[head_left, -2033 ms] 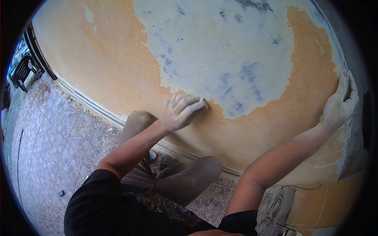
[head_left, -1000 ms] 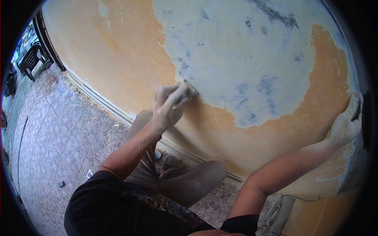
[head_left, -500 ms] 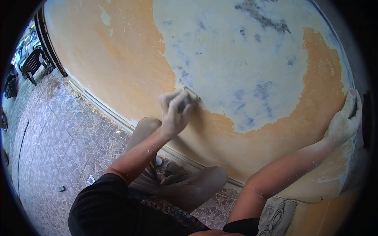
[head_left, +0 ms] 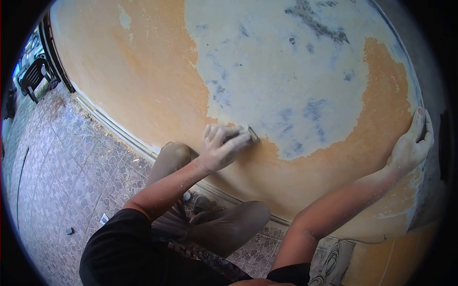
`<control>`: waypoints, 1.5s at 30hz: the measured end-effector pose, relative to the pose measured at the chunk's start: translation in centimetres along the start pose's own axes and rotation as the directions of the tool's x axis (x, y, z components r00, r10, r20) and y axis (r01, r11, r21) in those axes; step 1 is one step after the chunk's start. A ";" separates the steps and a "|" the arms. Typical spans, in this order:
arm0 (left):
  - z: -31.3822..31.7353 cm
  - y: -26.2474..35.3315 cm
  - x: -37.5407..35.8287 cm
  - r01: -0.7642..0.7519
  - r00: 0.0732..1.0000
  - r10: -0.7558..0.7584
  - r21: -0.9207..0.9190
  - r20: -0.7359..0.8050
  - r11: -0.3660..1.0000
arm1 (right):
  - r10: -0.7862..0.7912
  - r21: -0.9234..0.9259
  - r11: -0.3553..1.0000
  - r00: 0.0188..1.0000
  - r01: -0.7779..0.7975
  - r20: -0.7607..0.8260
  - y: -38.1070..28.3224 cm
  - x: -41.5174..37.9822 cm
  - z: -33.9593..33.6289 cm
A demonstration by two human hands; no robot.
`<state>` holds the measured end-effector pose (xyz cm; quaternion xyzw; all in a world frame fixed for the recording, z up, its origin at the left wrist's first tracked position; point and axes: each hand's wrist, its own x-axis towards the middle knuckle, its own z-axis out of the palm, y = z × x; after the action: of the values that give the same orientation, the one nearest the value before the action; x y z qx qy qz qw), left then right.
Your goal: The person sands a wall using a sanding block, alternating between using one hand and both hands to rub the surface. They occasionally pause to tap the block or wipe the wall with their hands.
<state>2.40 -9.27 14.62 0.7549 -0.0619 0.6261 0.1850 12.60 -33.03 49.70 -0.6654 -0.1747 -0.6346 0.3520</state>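
Note:
My left hand [head_left: 222, 147], pale with dust, is closed around a small flat scraper [head_left: 252, 133]; the fingers hide most of it. Its end lies against the orange-painted wall [head_left: 143, 71], at the lower left border of a bare whitish patch [head_left: 267, 86] with blue-grey marks. Over on the right, my right hand [head_left: 410, 150], dusty too, grips the wall's edge [head_left: 414, 78]. The thumb shows, while the other fingers are partly hidden around the corner.
My bent knees [head_left: 238, 221] are close under the wall. Yellowish flakes [head_left: 121, 143] lie along its foot on the stone-patterned floor [head_left: 62, 167]. A dark plastic chair [head_left: 36, 76] stands at far left. A coiled cable [head_left: 331, 262] lies lower right.
My left hand has moved right and slightly down with the scraper, along the patch's lower left border. My right hand stays on the wall's edge. The view has shifted slightly.

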 end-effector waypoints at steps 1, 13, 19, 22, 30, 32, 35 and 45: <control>-0.2 -0.4 2.6 0.099 0.983 -0.100 -0.018 -0.152 0.995 | -0.014 -0.043 0.999 0.999 0.017 0.052 0.3 -0.3 -0.5; 0.9 0.3 -2.0 -0.012 0.999 0.010 0.044 0.038 0.999 | 0.049 -0.059 0.997 0.999 -0.048 0.021 0.0 -0.2 0.1; -1.0 -1.6 12.4 0.190 0.901 -0.191 -0.041 -0.390 0.981 | 0.000 -0.103 0.995 0.997 0.008 0.074 -0.1 -0.4 -0.8; 1.3 -1.2 9.0 0.129 0.904 -0.067 0.119 -0.422 0.984 | -0.009 -0.098 0.995 0.999 0.012 0.033 -0.4 -0.7 -0.5; -0.6 -1.1 3.4 0.067 0.992 -0.055 0.102 -0.117 0.993 | 0.024 -0.034 0.999 0.999 -0.023 0.040 0.0 -0.5 -0.3; -1.8 -1.5 11.4 0.137 0.940 -0.101 0.091 -0.325 0.986 | 0.002 -0.053 0.999 0.998 0.001 0.059 0.1 -0.5 -0.6; -1.2 -2.2 15.6 0.097 0.887 -0.031 0.120 -0.460 0.988 | 0.000 -0.103 0.995 0.998 0.006 0.058 -0.2 -0.5 -0.5; 0.6 0.2 0.8 0.062 0.993 -0.057 0.043 -0.106 0.997 | -0.023 -0.061 0.998 0.998 0.026 0.055 -0.1 -0.3 -0.7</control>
<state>3.03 -9.54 15.33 0.7266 -0.0150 0.6604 0.1890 11.95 -33.37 49.39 -0.6909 -0.1729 -0.6256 0.3185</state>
